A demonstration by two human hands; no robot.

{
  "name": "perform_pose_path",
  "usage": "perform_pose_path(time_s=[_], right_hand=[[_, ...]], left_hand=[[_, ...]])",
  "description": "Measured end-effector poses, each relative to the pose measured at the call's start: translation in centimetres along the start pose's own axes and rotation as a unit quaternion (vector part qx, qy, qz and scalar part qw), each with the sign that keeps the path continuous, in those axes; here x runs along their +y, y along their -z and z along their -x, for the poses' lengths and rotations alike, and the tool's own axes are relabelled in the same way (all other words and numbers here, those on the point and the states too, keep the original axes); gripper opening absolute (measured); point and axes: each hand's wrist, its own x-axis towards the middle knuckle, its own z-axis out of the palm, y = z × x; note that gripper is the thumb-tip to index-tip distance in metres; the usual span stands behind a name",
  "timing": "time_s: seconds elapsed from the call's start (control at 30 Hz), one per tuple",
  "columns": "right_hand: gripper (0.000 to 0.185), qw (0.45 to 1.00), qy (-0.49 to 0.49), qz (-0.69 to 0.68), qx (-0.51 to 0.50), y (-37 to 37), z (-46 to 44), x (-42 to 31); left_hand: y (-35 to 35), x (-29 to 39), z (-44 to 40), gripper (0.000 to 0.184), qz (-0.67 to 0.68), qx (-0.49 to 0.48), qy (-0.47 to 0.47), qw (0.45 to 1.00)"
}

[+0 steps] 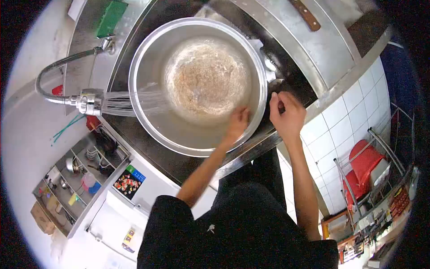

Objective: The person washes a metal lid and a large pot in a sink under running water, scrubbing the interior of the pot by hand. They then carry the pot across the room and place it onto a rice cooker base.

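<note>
A large round metal basin [153,130] sits in the dark sink, with water swirling over brownish contents that I cannot identify. From the left, a chrome spray faucet [91,103] sends streams over the basin's rim. My left hand [238,123] reaches over the near rim and hovers inside, close to the right wall, its fingers curled together. Outside the basin, just past the right rim, my right hand [288,114] is raised with thumb and fingers bent in toward each other. Whatever either hand may hold is too small or hidden.
A wooden-handled tool [306,15] lies on the steel counter [309,54] at the upper right. Behind the faucet is a green box-like object [112,19]. Shelves with kitchenware [74,188] stand lower left, and red stools or chairs [363,163] are at right.
</note>
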Motion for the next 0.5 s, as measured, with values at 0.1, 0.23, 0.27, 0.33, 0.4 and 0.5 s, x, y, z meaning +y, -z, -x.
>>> perform_pose_path(time_s=[0.1, 0.23, 0.27, 0.33, 0.4, 0.5], right_hand=[[0.017, 0.999, 0.003, -0.032, 0.023, -0.2, 0.1, 0.2], [0.019, 0.999, -0.002, -0.033, 0.009, -0.2, 0.1, 0.5], [0.019, 1.0, -0.008, -0.03, -0.003, 0.1, 0.0, 0.3], [0.019, 1.0, 0.0, -0.024, -0.003, 0.3, -0.1, 0.5], [0.019, 0.999, 0.012, -0.037, 0.011, 0.1, -0.1, 0.3], [0.018, 0.999, 0.007, -0.033, -0.002, 0.1, -0.2, 0.2]], left_hand=[[-0.8, 3.8, 1.5, 0.05, 0.155, 0.031, -0.101, 0.982], [3.8, -7.1, 2.7, 0.049, -0.062, -0.157, -0.09, 0.982], [6.9, -10.4, 2.3, 0.048, -0.184, -0.203, -0.079, 0.958], [13.7, -14.1, 0.0, 0.038, -0.325, -0.196, -0.101, 0.92], [20.2, -17.7, -4.2, 0.037, -0.458, -0.082, -0.205, 0.861], [24.8, -17.9, -13.1, 0.039, -0.314, 0.207, -0.126, 0.918]])
